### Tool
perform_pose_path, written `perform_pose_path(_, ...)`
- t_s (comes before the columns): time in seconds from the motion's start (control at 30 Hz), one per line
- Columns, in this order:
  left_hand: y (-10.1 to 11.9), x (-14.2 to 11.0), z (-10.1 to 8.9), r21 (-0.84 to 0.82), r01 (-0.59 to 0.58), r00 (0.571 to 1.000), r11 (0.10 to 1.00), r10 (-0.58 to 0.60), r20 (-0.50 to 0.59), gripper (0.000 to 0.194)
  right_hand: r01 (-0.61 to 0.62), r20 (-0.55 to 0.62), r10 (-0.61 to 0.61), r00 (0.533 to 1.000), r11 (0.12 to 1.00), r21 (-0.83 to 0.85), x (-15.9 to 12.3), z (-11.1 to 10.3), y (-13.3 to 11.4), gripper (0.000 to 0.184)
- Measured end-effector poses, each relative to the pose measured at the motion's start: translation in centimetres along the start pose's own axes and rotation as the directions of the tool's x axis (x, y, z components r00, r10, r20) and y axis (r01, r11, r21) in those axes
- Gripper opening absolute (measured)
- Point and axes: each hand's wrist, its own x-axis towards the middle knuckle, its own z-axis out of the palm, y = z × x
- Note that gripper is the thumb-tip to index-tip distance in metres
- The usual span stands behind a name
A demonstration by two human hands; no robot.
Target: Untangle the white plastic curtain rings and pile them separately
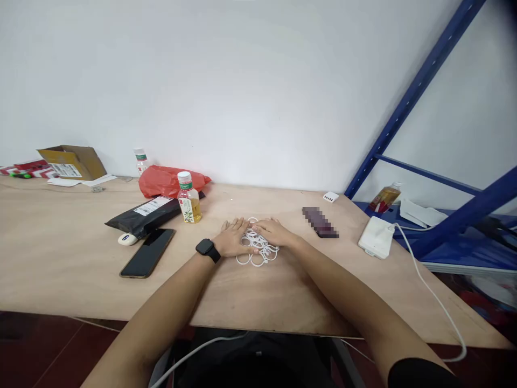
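A loose pile of white plastic rings [257,260] lies on the wooden table [242,302] in front of me. My left hand [234,238], with a black watch [208,249] on its wrist, rests flat against the pile's left side, fingers stretched out. From the right, my right hand [274,233] lies over the far right part of the pile, its fingers also extended. Both hands touch the rings and hide some of them. Neither hand is closed round a ring.
Left stand a drink bottle [189,202], a red plastic bag [159,180], a black parcel [141,217], a phone [148,253] and a cardboard box [83,161]. Right lie a blurred-out dark object [321,222] and a white power bank [376,237] with a cable. A blue shelf frame [420,81] rises beyond.
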Motion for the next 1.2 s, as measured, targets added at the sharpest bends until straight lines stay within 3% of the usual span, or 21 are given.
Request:
perform_pose_path(0.27, 0.5, -0.2, 0.2, -0.005, -0.066, 0.997, 0.998, 0.066, 0.030, 0.098, 0.052, -0.094, -0.053, 0.994, 0.999, -0.009, -2.7, 0.1, 0.8, 0.033)
perform_pose_path(0.6, 1.4, -0.3, -0.5, 0.010, -0.179, 0.977, 0.984, 0.179, -0.120, 0.072, 0.080, -0.213, -0.054, 0.976, 0.990, 0.117, -4.3, 0.6, 0.4, 0.032)
perform_pose_path(0.7, 1.4, -0.2, -0.9, -0.002, -0.169, 0.972, 0.986, 0.166, -0.165, 0.065, 0.023, -0.314, 0.027, 0.949, 0.988, 0.156, -4.3, 0.8, 0.3, 0.034)
perform_pose_path(0.83, 1.3, 0.1, -0.9, -0.085, -0.177, 0.958, 0.981, 0.152, -0.242, 0.060, -0.036, -0.450, 0.110, 0.886, 0.985, 0.171, -4.2, 0.9, 0.2, 0.051)
perform_pose_path(1.0, 1.3, 0.2, -0.6, -0.157, -0.244, 0.906, 0.957, 0.167, -0.389, 0.049, -0.023, -0.532, 0.130, 0.837, 0.979, 0.204, -4.2, 0.9, -0.3, 0.040)
perform_pose_path(1.13, 1.9, 0.0, -0.7, -0.136, -0.357, 0.831, 0.924, 0.248, -0.497, 0.047, 0.059, -0.498, 0.032, 0.867, 0.984, 0.166, -4.3, 1.0, -1.2, 0.034)
perform_pose_path(1.2, 2.2, 0.0, -0.8, -0.121, -0.380, 0.825, 0.917, 0.277, -0.492, 0.045, 0.119, -0.462, -0.046, 0.886, 0.984, 0.130, -4.4, 1.1, -1.7, 0.033)
